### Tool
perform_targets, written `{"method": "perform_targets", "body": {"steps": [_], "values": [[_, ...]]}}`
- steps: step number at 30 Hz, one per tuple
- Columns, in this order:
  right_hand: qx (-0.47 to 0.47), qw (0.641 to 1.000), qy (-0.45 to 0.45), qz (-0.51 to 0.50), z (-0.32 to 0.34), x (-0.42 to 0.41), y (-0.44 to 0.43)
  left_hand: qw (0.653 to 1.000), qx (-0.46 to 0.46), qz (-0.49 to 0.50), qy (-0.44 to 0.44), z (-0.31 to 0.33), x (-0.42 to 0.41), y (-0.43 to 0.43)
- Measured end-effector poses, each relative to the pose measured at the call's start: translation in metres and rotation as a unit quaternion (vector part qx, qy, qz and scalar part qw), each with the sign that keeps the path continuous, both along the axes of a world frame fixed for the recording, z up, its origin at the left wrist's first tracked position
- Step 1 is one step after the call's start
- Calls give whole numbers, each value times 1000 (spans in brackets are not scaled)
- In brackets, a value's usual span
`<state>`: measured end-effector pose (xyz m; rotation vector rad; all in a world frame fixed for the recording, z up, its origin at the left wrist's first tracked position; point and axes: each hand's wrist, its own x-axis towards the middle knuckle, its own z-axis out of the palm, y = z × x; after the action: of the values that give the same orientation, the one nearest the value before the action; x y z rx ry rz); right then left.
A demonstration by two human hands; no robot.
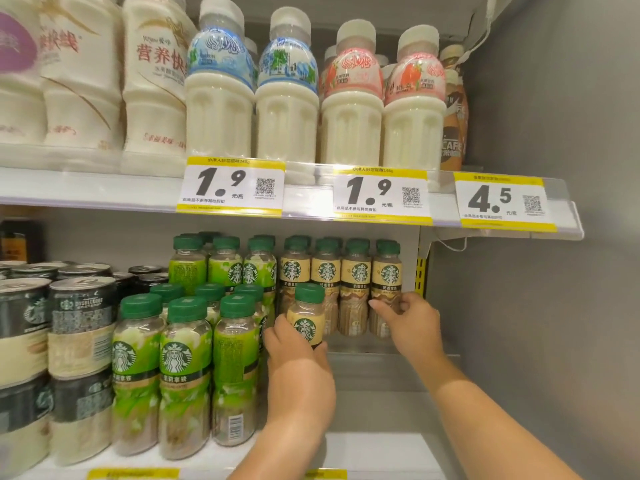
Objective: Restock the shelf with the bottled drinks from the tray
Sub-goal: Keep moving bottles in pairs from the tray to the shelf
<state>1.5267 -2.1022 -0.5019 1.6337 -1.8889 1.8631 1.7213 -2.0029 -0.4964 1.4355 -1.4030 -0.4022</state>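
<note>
Front blue bottles (220,98) two, pink bottles (351,98) two — cream-label bottles (358,275) with labels showing, five.

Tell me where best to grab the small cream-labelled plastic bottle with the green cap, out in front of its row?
The small cream-labelled plastic bottle is upright, with green-labelled bottles close on its left and its own row behind. Grip its labelled body from the front, as the left hand does.

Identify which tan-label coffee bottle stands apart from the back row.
The tan-label bottle gripped by the left hand, forward of the row of four; the right hand holds the rightmost row bottle, in line.
</note>
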Motion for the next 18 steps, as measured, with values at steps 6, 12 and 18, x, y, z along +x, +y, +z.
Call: {"method": "perform_targets", "body": {"steps": [6,12,18], "values": [[-9,1000,-9,25,-3,3,3,999,24,14,20,-6,5,-3],[66,996,-20,47,-1,0,6,998,58,6,-25,-22,6,10],[100,994,-32,42,-3,-4,7,983,69,59,-159,-23,16,28]]}}
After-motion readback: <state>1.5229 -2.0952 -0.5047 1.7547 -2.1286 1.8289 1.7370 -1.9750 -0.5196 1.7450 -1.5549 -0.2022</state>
